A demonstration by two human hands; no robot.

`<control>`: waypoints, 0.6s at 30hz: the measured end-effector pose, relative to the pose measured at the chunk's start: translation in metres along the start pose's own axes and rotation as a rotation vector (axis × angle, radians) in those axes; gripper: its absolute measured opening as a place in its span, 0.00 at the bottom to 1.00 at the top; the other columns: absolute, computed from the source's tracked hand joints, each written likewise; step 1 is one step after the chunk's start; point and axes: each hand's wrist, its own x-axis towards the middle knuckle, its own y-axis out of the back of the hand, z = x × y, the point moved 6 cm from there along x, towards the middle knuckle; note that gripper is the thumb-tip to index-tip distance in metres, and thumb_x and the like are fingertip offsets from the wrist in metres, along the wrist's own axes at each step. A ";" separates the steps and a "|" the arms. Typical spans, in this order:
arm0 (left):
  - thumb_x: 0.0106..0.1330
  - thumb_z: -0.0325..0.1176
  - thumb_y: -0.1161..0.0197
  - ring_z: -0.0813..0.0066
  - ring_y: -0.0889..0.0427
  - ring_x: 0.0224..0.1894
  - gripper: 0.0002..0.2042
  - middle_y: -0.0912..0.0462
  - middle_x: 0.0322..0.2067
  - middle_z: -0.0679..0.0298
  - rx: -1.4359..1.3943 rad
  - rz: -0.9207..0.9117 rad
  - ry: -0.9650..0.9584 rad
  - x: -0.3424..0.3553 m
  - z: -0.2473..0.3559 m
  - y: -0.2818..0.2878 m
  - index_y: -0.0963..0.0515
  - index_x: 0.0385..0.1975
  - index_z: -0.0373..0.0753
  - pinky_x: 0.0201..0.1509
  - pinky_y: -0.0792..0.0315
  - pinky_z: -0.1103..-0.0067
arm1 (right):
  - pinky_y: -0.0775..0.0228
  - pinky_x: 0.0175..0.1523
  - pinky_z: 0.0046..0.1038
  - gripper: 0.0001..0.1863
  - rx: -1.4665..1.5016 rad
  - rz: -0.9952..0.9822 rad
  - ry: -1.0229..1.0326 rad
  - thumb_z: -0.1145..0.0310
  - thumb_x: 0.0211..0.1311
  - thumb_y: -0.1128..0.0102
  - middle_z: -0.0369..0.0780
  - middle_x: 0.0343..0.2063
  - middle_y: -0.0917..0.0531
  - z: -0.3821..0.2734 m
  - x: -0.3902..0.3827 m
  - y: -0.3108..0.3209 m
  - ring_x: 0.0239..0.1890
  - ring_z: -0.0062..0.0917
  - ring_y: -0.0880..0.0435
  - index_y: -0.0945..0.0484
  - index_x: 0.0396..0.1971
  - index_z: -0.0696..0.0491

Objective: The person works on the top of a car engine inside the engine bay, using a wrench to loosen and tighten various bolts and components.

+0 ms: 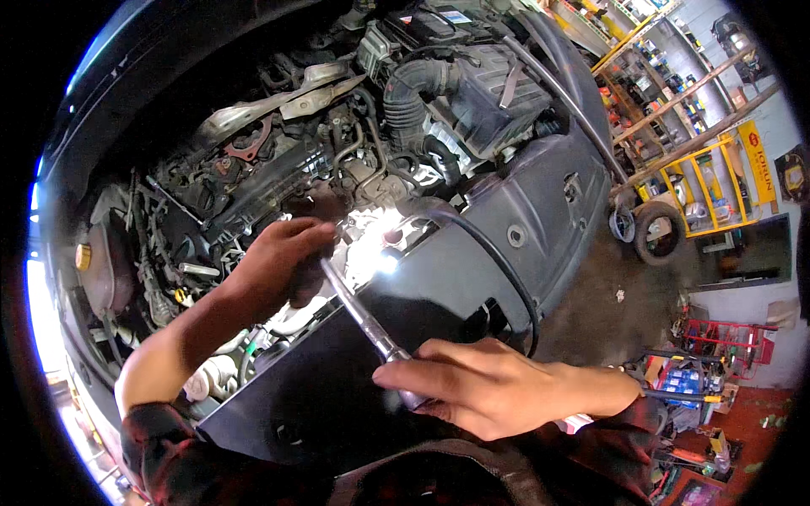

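My right hand (481, 384) is wrapped round a chrome ratchet with a long extension (359, 312), which points up and left into the engine bay. My left hand (283, 261) is curled beside the extension's far end, over the front of the engine (228, 194); what its fingers hold, if anything, is hidden. Bright light (380, 244) glares just right of the extension's tip, washing out the metal there. A black hose or cable (498, 261) arches down across the grey-black front panel (531, 228) to the right of my hands.
An air box (498, 101) and battery (422, 25) sit at the back of the bay. A metal bar (565, 110) leans along the car's right side. Shelves (650, 76), a loose tyre (658, 236), a yellow rack (709, 185) and cluttered red carts (726, 337) line the workshop's right side.
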 end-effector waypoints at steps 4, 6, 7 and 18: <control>0.73 0.42 0.43 0.79 0.35 0.14 0.13 0.35 0.16 0.70 -0.138 0.035 0.019 -0.066 -0.018 0.004 0.29 0.31 0.40 0.14 0.44 0.80 | 0.24 0.44 0.32 0.30 0.248 0.054 -0.105 0.76 0.59 0.35 0.44 0.41 0.21 0.010 -0.025 0.006 0.41 0.38 0.17 0.32 0.63 0.56; 0.72 0.44 0.41 0.80 0.33 0.15 0.14 0.33 0.18 0.68 -0.161 -0.002 0.008 -0.092 -0.031 -0.002 0.28 0.32 0.39 0.16 0.41 0.82 | 0.25 0.50 0.27 0.30 0.375 0.135 -0.131 0.75 0.60 0.34 0.45 0.50 0.21 0.016 -0.035 0.010 0.45 0.29 0.17 0.33 0.63 0.56; 0.72 0.44 0.41 0.80 0.31 0.16 0.14 0.32 0.18 0.68 -0.128 0.009 -0.033 -0.103 -0.038 -0.006 0.28 0.33 0.38 0.17 0.40 0.82 | 0.25 0.50 0.27 0.30 0.525 0.206 -0.116 0.75 0.62 0.35 0.46 0.52 0.22 0.020 -0.038 0.011 0.45 0.27 0.18 0.34 0.63 0.57; 0.58 0.27 0.31 0.54 0.19 0.27 0.09 0.21 0.26 0.57 0.973 0.390 -0.472 -0.163 -0.073 -0.058 0.24 0.35 0.36 0.29 0.27 0.69 | 0.32 0.28 0.22 0.16 0.871 0.090 -0.497 0.67 0.71 0.43 0.31 0.25 0.26 0.080 -0.031 -0.016 0.23 0.14 0.28 0.31 0.53 0.57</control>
